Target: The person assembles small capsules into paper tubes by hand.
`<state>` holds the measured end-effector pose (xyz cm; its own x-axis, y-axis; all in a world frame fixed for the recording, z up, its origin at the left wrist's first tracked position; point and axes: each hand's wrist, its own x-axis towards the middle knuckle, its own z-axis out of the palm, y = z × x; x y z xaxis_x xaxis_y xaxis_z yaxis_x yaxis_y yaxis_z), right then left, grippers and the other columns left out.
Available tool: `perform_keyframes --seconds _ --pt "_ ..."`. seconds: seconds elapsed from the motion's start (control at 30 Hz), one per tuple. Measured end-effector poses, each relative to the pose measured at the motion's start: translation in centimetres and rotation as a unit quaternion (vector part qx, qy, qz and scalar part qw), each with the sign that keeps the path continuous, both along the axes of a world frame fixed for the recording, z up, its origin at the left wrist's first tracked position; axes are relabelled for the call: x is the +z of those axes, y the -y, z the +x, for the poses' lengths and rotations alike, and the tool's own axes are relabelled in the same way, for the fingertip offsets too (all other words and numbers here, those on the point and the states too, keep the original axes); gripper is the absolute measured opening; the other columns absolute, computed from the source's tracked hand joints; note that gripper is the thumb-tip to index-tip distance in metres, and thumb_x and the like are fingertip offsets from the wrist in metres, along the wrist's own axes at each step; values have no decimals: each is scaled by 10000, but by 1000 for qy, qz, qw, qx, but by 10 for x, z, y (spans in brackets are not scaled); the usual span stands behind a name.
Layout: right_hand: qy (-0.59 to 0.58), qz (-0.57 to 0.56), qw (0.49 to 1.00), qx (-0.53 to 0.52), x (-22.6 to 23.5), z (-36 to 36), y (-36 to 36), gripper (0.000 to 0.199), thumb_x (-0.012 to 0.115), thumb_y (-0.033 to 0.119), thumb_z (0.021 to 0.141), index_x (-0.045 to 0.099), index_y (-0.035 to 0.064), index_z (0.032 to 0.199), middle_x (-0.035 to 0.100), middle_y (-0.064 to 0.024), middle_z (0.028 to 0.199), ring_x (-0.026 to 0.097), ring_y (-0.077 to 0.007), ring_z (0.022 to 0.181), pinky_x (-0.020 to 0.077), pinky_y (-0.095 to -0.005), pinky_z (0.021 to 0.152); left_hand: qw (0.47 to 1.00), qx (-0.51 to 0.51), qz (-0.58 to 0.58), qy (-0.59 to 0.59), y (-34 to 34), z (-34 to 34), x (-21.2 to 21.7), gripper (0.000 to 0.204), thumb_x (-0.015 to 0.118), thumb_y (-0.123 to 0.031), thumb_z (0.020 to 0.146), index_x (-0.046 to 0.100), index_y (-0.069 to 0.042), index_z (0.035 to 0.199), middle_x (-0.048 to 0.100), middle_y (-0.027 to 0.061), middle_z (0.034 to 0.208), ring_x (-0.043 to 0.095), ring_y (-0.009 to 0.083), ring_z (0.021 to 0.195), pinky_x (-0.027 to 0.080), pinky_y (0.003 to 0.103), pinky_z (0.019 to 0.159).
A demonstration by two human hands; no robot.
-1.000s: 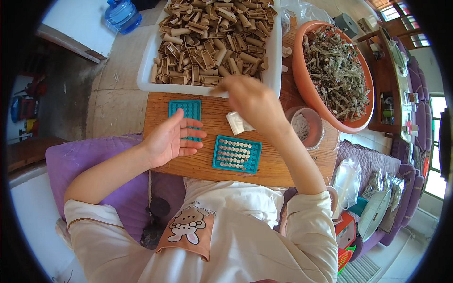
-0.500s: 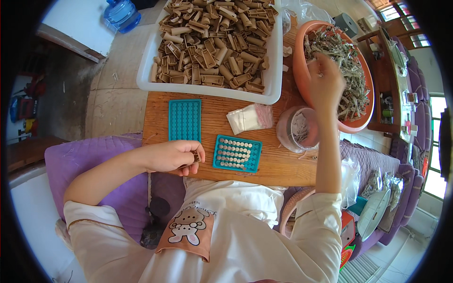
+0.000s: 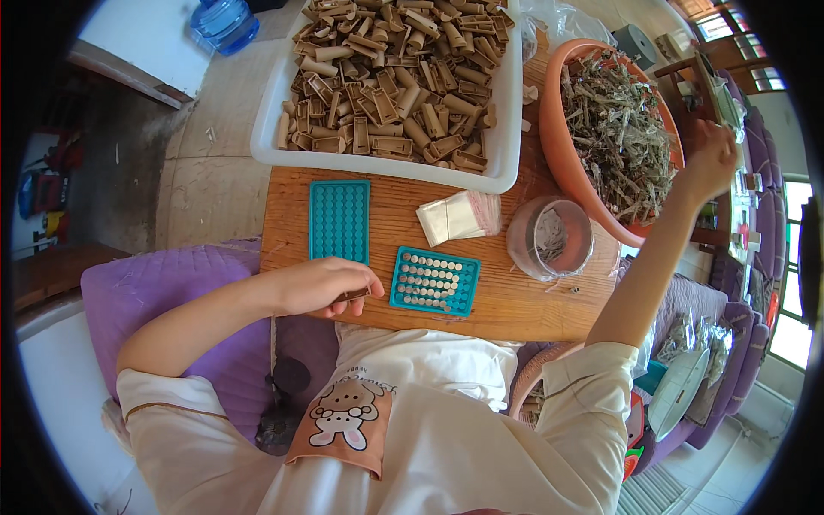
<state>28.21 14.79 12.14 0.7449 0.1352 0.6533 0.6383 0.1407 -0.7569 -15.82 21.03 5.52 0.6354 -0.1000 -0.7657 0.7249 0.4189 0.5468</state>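
Note:
My left hand (image 3: 330,287) is closed round a small brown piece (image 3: 352,294), mostly hidden by the fingers, at the table's near edge. Just right of it lies a teal tray (image 3: 469,283) with round pits, many filled with small silvery discs. A second teal tray (image 3: 340,219), its pits without discs, lies beyond my left hand. My right hand (image 3: 714,161) is raised past the right rim of an orange basin (image 3: 558,129). Its fingers are loosely bent and apart, with nothing visible in them. Crumpled clear packaging strips (image 3: 614,129) fill the basin.
A white bin (image 3: 386,168) heaped with brown half-tube pieces (image 3: 378,107) occupies the table's far side. Small clear bags (image 3: 459,216) are stacked mid-table, left of a clear round tub (image 3: 579,249) with grey pieces inside. Tiny bits (image 3: 574,290) lie near the tub.
My right hand has swung right, from above the basin to beyond its right rim, and its fingers have loosened. My left hand stays almost in place, still holding the brown piece.

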Motion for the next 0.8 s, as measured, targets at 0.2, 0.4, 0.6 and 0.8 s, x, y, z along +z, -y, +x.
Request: perform_keyframes --seconds 0.2,0.4,0.6,0.8 --pt "-52 47 988 134 41 -51 34 263 485 108 870 510 -38 1087 520 -50 726 510 -104 575 474 -210 572 991 106 24 80 5 -1 0 272 371 -116 875 484 1 1093 525 36 850 481 79 731 419 219 654" --pt "-163 -211 917 296 -36 -194 54 151 578 29 775 592 43 924 545 7 767 473 -30 599 369 -155 495 958 149 160 183 17 -1 12 269 460 -69 864 448 -31 1130 518 38 997 503 114 954 431 244 782" --pt "-244 -200 872 374 -66 -296 66 113 595 -49 754 528 -11 836 553 -35 740 502 -42 614 407 -163 535 922 246 158 253 26 -1 28 323 569 -122 826 442 -29 1108 509 51 1022 527 110 918 451 226 758" --pt "-126 -122 922 345 -72 -322 62 171 663 -64 657 543 9 755 554 -53 605 431 -65 432 314 -191 383 901 261 203 281 30 -7 29 320 581 -68 811 454 -31 1103 514 43 991 553 94 862 476 208 718"
